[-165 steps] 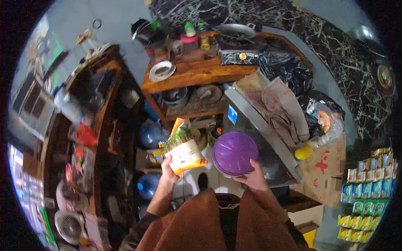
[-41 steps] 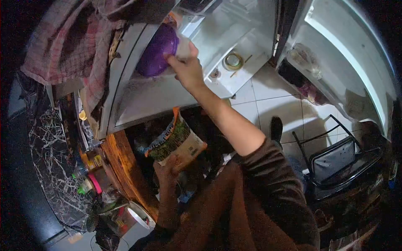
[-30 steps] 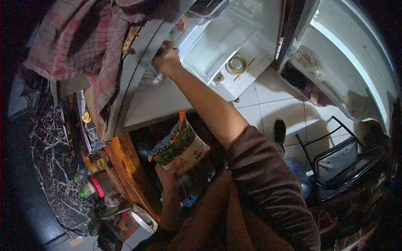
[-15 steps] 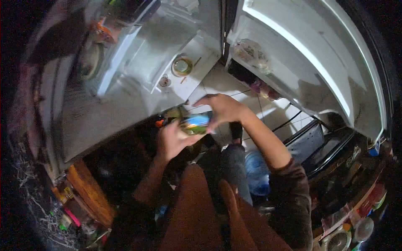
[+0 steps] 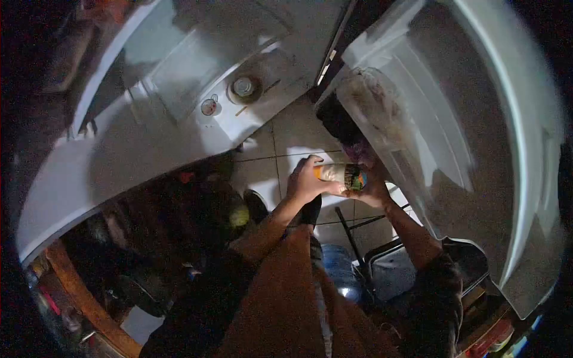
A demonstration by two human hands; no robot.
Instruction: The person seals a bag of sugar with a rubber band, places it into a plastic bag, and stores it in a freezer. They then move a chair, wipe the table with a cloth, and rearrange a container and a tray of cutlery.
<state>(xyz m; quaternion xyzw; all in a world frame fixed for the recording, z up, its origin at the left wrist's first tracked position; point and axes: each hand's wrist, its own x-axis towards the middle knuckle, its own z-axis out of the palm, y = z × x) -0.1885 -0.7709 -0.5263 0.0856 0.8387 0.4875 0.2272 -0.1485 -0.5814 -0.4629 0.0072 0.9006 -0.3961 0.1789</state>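
A small cylindrical container, pale on its left part with an orange end and a colourful, dark-striped label on its right, lies sideways between my two hands. My left hand wraps round the orange end, its thumb along the lower side. My right hand grips the labelled end and is partly in shadow. Both hands hold it above the tiled floor, close to the open refrigerator door on the right. The container's exact kind cannot be made out.
At upper left, the refrigerator interior holds a round bowl and a small glass. Bagged items sit in a door shelf. Below are a blue water jug and a dark chair.
Both hands have carried the container rightward, nearer the refrigerator door, and it now lies sideways. My right hand has moved from above it to its right end. The view has shifted.
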